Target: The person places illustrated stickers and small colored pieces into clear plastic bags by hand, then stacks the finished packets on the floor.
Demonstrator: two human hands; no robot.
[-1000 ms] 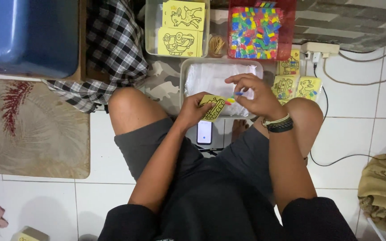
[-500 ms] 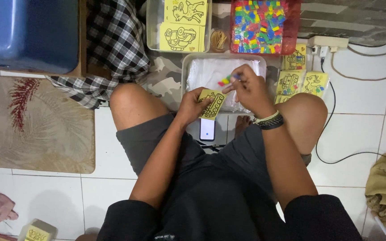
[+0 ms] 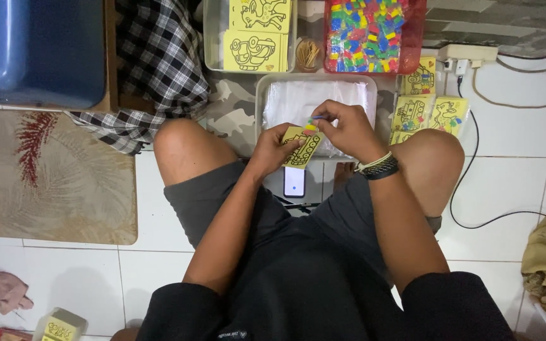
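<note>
White tile floor [image 3: 513, 183] fills the frame; person sits on it, knees apart, seen from above. Blue bin [image 3: 33, 44] upper left, w/ a checked cloth [image 3: 159, 69] just right of it & a patterned mat [image 3: 45, 183] at mid left. Top centre: clear tray [image 3: 213, 38] holding yellow picture cards, and right of that a red tray [image 3: 412, 38] full of small coloured packets. Below those, centre frame, a clear tub [image 3: 266, 88] w/ white plastic bags inside. More yellow cards [image 3: 434, 113] lie loose on the floor right of the tub, near the right knee. Phone [image 3: 294, 182] lies on the floor btw the legs, screen lit.

Left hand [image 3: 273, 150] is closed round a yellow card [image 3: 301, 148], gripping its left edge, just over the tub's near rim, centre frame. Right hand [image 3: 345, 129], banded wrist, has fingertips pinched on small coloured packets [image 3: 312, 123] touching the card's top edge. Hands nearly touch.
</note>
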